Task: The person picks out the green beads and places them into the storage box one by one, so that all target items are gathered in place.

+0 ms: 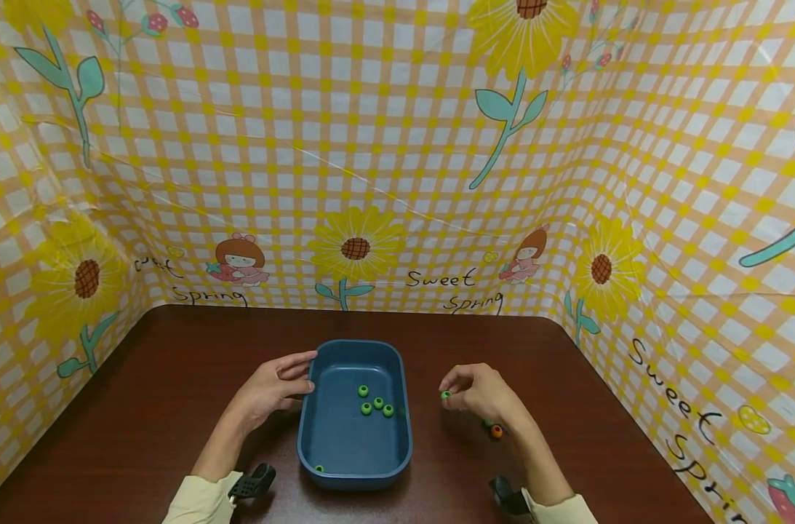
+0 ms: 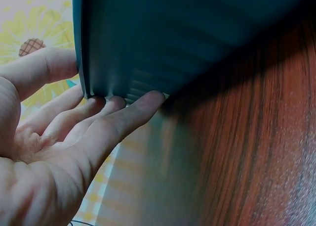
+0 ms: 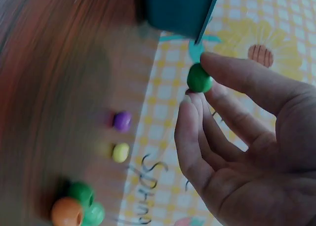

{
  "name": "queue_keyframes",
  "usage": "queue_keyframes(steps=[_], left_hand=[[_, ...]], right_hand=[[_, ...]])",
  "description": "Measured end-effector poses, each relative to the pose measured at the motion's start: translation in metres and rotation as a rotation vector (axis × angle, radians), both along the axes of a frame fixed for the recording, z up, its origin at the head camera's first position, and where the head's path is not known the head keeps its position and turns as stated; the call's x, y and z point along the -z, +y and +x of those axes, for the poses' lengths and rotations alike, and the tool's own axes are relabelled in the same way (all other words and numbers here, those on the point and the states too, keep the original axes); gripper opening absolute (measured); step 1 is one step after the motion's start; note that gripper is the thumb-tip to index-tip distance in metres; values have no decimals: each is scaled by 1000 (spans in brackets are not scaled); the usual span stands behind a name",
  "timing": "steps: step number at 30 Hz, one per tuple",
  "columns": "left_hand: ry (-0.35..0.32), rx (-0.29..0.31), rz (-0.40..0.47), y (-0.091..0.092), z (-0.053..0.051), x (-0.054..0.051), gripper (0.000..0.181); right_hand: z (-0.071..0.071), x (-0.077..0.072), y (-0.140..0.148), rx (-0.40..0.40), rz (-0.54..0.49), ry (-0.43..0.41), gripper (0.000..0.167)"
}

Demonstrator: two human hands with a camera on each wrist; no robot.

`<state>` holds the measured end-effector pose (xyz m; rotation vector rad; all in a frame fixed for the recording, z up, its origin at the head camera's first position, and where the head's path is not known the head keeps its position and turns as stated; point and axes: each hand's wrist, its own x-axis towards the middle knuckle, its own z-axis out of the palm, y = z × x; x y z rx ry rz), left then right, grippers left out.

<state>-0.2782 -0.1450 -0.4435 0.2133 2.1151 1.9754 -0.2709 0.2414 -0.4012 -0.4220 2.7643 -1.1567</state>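
A blue rectangular bin (image 1: 353, 455) stands on the table with several green beads (image 1: 378, 402) inside, one of them low in its near left corner. My left hand (image 1: 276, 389) rests against the bin's left side. In the left wrist view its extended fingers touch the outer wall (image 2: 148, 43) and rim. To the right of the bin, my right hand (image 1: 482, 397) pinches a green bead (image 3: 199, 78) between thumb and fingertips, above the table. Near that wrist lie an orange bead (image 1: 497, 431) and green beads (image 3: 81, 193), partly hidden by the hand in the head view.
A purple bead (image 3: 122, 121) and a yellow bead (image 3: 120, 152) lie on the dark wooden table (image 1: 194, 356), seen in the right wrist view. A checked cloth (image 1: 397, 160) with sunflowers hangs behind the table and along both sides.
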Motion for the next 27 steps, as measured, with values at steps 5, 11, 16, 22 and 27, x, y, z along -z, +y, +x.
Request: queue_keyframes(steps=[5, 11, 16, 22, 27], left_hand=[[-3, -5, -6, -1, -1, 0, 62], [-8, -15, -12, -1, -1, 1, 63], [-9, -24, -28, 0, -2, 0, 64], [-13, -33, -37, 0, -1, 0, 64], [-15, -27, -26, 1, -2, -1, 64]], right_hand=[[4, -2, -20, 29, -34, 63, 13], [9, 0, -43, 53, -91, 103, 13], [15, -1, -59, 77, -155, 119, 14], [20, -3, -77, 53, -176, 124, 14], [21, 0, -84, 44, -152, 134, 14]])
